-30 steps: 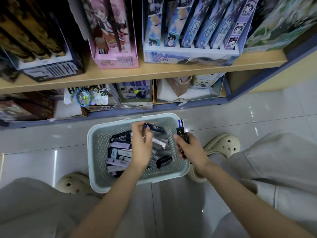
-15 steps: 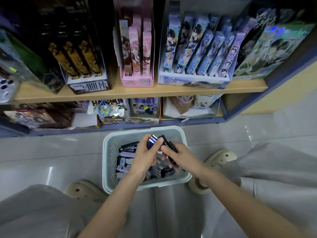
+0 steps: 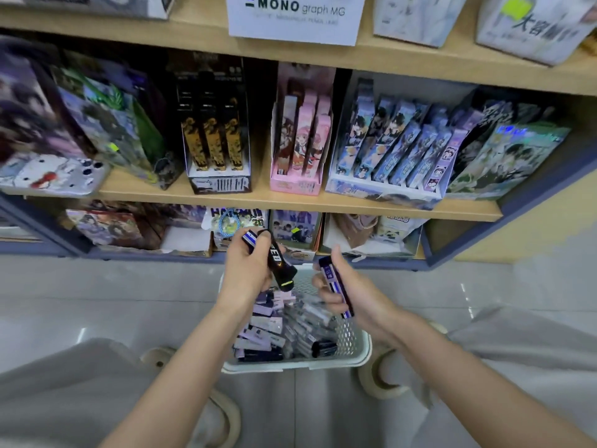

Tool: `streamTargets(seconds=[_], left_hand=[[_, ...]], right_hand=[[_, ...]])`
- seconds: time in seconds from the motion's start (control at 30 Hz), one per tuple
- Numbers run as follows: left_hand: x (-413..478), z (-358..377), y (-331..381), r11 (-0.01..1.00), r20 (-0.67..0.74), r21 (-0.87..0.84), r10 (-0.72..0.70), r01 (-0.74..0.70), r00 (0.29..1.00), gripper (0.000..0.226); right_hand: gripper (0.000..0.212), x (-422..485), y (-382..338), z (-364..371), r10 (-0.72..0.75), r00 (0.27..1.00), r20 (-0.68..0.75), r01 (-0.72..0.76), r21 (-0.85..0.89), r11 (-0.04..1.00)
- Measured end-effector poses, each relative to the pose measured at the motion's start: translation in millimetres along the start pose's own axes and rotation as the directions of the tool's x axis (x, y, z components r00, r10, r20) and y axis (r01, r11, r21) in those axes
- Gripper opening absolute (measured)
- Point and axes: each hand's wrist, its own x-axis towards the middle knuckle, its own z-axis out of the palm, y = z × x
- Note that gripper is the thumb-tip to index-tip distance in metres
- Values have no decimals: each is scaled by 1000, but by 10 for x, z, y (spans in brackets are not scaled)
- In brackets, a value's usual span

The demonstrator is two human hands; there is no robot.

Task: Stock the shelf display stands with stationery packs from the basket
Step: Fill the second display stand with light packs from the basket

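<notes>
Below both hands sits the basket [image 3: 363, 357] of stationery packs [image 3: 268, 331] — the left hand [image 3: 247, 273] grips two dark packs [image 3: 281, 265], the right hand [image 3: 355, 295] clasps one blue pack [image 3: 334, 286], display stands [image 3: 295, 185] above them.

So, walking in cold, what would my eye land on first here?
The two hands in the middle: the left hand grips dark packs, the right hand a slim blue pack, both above the pale basket of packs on the floor. Behind them, colourful display stands crowd the wooden shelf.

Glossy pale tile floor [image 3: 97, 302]; wooden shelves [image 3: 265, 202], blue frame [image 3: 145, 254].
</notes>
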Motion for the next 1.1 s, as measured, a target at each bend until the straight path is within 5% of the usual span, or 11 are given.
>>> streamTargets(seconds=[0.17, 0.33, 0.47, 0.53, 0.67, 0.8, 0.97, 1.1], left_hand=[[38, -199, 346, 991, -37, 108, 78, -73, 996, 28], [-4, -332, 677, 974, 95, 123, 180, -191, 979, 24], [29, -444, 917, 945, 126, 160, 268, -286, 955, 26], [46, -466, 1040, 937, 125, 145, 302, -319, 945, 22], [64, -493, 1242, 924, 102, 59, 370, -377, 923, 18], [106, -470, 1411, 909, 68, -23, 418, -417, 906, 16], [153, -402, 1703, 864, 38, -104, 498, -492, 866, 18], [161, -303, 1978, 832, 38, -227, 527, -506, 849, 17]], right_hand=[[29, -71, -269, 126, -84, 996, -21, 84, 30, 996], [31, -120, -453, 344, -222, 975, 4, 209, -350, 913], [22, -214, -777, 526, -318, 947, 44, 302, -457, 837], [24, -282, -1028, 606, -412, 907, 89, 377, -609, 698], [26, -384, -1561, 726, -680, 714, 167, 519, -779, 352], [8, -433, -2150, 826, -846, 527, 82, 593, -748, 298], [20, -380, -2732, 911, -984, 168, 59, 642, -764, 64], [22, -298, -3122, 971, -999, -25, 23, 630, -776, -33]])
